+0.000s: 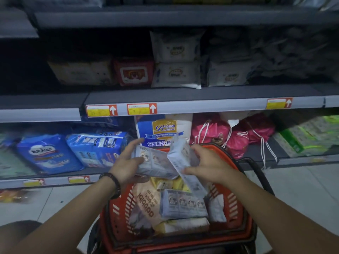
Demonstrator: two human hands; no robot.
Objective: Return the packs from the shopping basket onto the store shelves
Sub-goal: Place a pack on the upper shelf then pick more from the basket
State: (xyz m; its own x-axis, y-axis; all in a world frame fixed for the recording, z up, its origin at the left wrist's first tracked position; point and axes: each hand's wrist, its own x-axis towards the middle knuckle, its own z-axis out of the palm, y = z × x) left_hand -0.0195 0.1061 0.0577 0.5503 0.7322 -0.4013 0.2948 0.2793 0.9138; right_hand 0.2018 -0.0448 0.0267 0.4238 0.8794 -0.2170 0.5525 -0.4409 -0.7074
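Note:
A red shopping basket (236,204) stands on the floor below me, filled with several packs: a pale-blue tissue pack (183,203), a beige pack (145,200) and yellow ones (176,184). Above the basket, my left hand (126,162) grips a pale-blue pack (156,162) lying flat. My right hand (207,162) grips a second pale-blue pack (183,162), tilted on edge and touching the first. The middle shelf (201,105) holds white wipe packs (176,61) and a red pack (134,71).
The lower shelf (260,158) carries blue diaper bags (49,153), a white-blue bag (161,131), pink drawstring bags (229,134) and green packs (308,136). Price tags (141,109) line the shelf edges. The basket's black handle (260,173) arches at right. Tiled floor (302,182) lies around.

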